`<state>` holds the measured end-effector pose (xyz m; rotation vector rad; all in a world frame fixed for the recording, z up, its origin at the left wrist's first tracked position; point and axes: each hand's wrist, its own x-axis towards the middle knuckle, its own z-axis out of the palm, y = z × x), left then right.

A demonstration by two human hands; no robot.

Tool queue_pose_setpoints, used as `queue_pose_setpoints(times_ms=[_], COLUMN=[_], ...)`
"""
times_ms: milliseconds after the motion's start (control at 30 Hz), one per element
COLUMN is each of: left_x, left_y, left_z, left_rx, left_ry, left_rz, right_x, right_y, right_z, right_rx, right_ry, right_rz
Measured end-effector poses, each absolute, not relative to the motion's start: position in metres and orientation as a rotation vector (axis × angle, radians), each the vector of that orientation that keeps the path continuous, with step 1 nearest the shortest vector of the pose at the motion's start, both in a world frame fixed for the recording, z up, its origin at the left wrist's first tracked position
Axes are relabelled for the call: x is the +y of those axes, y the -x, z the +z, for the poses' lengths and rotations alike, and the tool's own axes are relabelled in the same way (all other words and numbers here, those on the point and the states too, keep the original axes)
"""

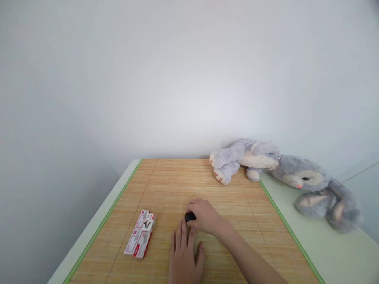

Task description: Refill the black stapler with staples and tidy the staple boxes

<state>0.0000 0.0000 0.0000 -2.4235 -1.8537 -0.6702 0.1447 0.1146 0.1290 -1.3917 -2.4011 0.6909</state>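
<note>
On the bamboo mat (pixel 166 185), our R hand (pixel 204 216) gripped a small black object (pixel 190 217); L hand (pixel 183 256) lay flat, open, just near-side of it.

Home: plush rabbit (pixel 296 175), bamboo mat (pixel 177 177)

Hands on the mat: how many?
2. The left hand lies flat on the bamboo mat nearest the camera; right hand just beyond it grips a small black object. No others visible.

Plain white wall (pixel 189 79), pale table (pixel 325 252) (bamboo mat (pixel 177 177) on top)
</note>
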Motion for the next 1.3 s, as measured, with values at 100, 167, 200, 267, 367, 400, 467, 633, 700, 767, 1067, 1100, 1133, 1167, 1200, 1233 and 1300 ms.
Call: queue_pose_setpoints(times_ms=[100,167,200,267,367,400,467,633,700,767,1067,1100,1133,1167,1200,1233,1300], left_x=[0.001,0.002,0.003,0.005,0.008,0.009,0.010,0.012,0.013,0.015,-0.004,-0.010,-0.016,-0.022,-0.027,-0.031,-0.036], left_y=[-0.002,-0.003,-0.003,-0.002,0.000,0.001,0.003,0.005,0.006,0.010,0.096,0.107,0.116,0.122,0.127,0.130,0.130], left_z=[0.005,0.010,0.012,0.016,0.020,0.021,0.022,0.023,0.023,0.022,0.040,0.042,0.042,0.041,0.038,0.034,0.024], left_rx=[-1.900,-1.921,-1.925,-1.921,-1.913,-1.913,-1.917,-1.926,-1.903,-1.859,-2.061,-2.126,-2.168,-2.187,-2.187,-2.174,-2.121], left_ry=[2.406,2.408,2.412,2.422,2.431,2.433,2.442,2.468,2.499,2.549,2.004,1.908,1.846,1.812,1.805,1.816,1.881], left_rz=[-0.655,-0.637,-0.627,-0.613,-0.621,-0.625,-0.622,-0.592,-0.598,-0.625,-0.861,-0.813,-0.761,-0.714,-0.675,-0.645,-0.624], right_x=[0.115,0.112,0.110,0.103,0.090,0.085,0.077,0.062,0.058,0.054,0.010,0.003,-0.003,-0.009,-0.014,-0.019,-0.024], right_y=[-0.153,-0.167,-0.175,-0.195,-0.231,-0.243,-0.267,-0.304,-0.308,-0.307,-0.311,-0.310,-0.308,-0.304,-0.299,-0.292,-0.273], right_z=[0.143,0.156,0.163,0.174,0.180,0.177,0.167,0.123,0.106,0.093,0.080,0.081,0.082,0.083,0.085,0.086,0.086], right_rx=[-2.374,-2.343,-2.325,-2.285,-2.184,-2.139,-2.062,-1.881,-1.806,-1.736,-1.395,-1.361,-1.341,-1.338,-1.349,-1.373,-1.415], right_ry=[1.375,1.364,1.361,1.366,1.380,1.389,1.440,1.507,1.513,1.509,1.676,1.713,1.745,1.767,1.773,1.765,1.728], right_rz=[0.717,0.733,0.736,0.729,0.742,0.763,0.808,0.901,0.925,0.954,0.791,0.752,0.720,0.699,0.692,0.704,0.790])
